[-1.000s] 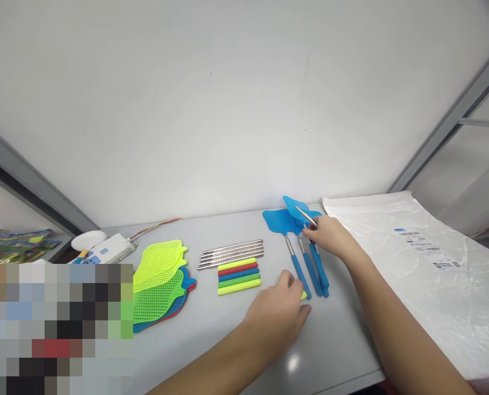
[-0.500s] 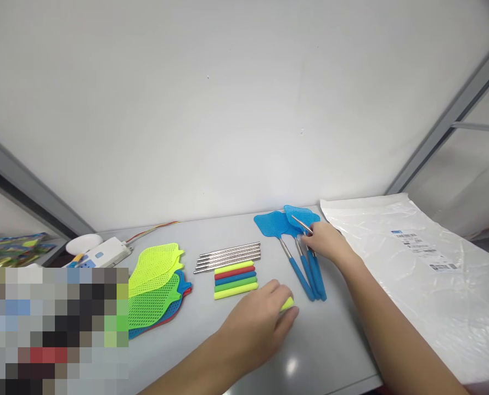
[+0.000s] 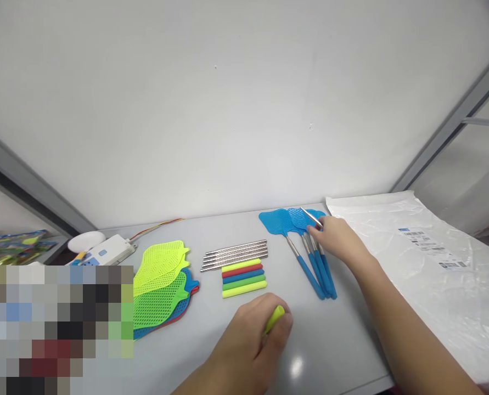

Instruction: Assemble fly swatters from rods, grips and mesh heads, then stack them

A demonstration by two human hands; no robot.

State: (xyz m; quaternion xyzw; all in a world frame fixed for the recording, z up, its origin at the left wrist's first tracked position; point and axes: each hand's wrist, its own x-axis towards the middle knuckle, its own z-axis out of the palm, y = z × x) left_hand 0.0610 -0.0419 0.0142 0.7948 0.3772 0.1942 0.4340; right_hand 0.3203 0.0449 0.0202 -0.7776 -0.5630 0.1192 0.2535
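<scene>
We keep our left hand [image 3: 252, 337] clenched on the yellow handle [image 3: 274, 319] and, with our right hand [image 3: 338, 239] pinching the metal rod [image 3: 311, 218] at one o'clock, should align them straight.

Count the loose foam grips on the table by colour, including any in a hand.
Yellow grips: 3, two in the row plus one in the left hand
Red grip: 1
Blue grip: 1
Green grip: 1
Total: 6
</scene>
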